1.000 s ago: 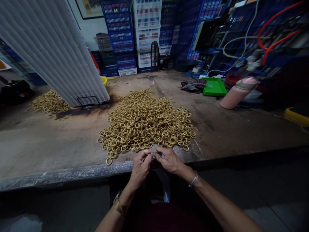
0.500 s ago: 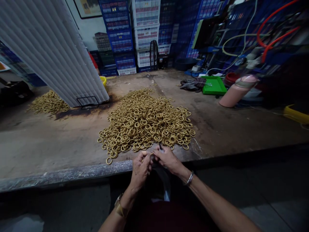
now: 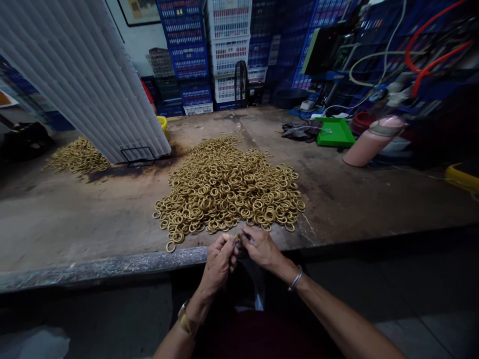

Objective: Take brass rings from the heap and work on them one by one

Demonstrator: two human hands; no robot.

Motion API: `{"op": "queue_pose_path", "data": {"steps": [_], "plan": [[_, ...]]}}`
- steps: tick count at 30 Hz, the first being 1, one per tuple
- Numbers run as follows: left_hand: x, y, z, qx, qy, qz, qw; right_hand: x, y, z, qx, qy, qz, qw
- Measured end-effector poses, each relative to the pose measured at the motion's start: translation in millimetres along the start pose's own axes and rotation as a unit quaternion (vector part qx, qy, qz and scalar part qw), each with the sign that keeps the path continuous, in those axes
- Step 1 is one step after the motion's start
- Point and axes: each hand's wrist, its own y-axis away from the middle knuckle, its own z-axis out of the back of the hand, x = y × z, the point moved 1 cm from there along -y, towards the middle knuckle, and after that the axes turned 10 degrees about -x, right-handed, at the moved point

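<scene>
My left hand (image 3: 220,260) is closed in a pinch on a brass-coloured ring (image 3: 236,238), only part of which shows between the fingertips. My right hand (image 3: 263,249) is closed on a small dark tool (image 3: 247,235), held beside the ring. The tool's exact kind is too small and dim to make out. Both hands are close together over the front edge of the workbench (image 3: 123,214). Just beyond them lies a wide heap of brass-coloured rings (image 3: 228,184). One ring (image 3: 170,247) sits at the heap's near left corner.
A leaning corrugated white panel (image 3: 93,85) stands at the left, by a second ring heap (image 3: 77,157). A green tray (image 3: 335,132) and a pink bottle (image 3: 368,144) stand at the right. Stacked crates (image 3: 228,55) line the back. Part of a person's red sleeve (image 3: 146,91) shows behind the panel.
The dark tool stood upright above my right fingers before; now it is tipped lower, towards the ring. The whole view has shifted slightly. Both hands stay close together.
</scene>
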Motion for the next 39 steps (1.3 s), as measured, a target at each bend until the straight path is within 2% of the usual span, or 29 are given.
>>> {"op": "queue_pose_path", "data": {"steps": [3,6,10,12,15,18,27,30,33,36,39], "plan": [[-1,-1,-0.6,-0.010,-0.006,-0.009,1.000,6,7,1,0.056,0.069,0.053,0.995],[-2,-1,-0.2,-0.016,-0.021,-0.017,0.999,11,9,1,0.080,0.103,0.074,0.989],[-6,5,1.1,-0.022,-0.050,-0.025,0.998,7,4,1,0.092,0.164,0.043,0.981],[-6,11,0.6,-0.005,-0.041,-0.007,0.999,3,-3,2,0.081,0.202,0.014,0.976],[-4,19,-1.5,0.045,0.040,0.052,0.997,1,-15,1,0.063,0.231,-0.004,0.971],[1,21,-2.1,0.068,0.138,0.110,0.982,4,-24,-4,0.041,0.230,-0.005,0.972],[3,12,6.8,0.046,0.257,0.181,0.948,5,-34,-19,0.029,0.305,-0.018,0.952],[2,7,7.0,0.054,0.267,0.181,0.945,1,-34,-16,0.009,0.259,-0.005,0.966],[-3,3,5.7,0.043,0.247,0.153,0.956,-1,-34,-11,-0.021,0.151,-0.010,0.988],[-8,-4,4.2,-0.005,0.200,0.091,0.976,-2,-33,-6,-0.045,0.007,-0.050,0.998],[-8,-12,3.0,-0.065,0.118,0.027,0.991,0,-30,-2,-0.041,-0.101,-0.106,0.988]]}}
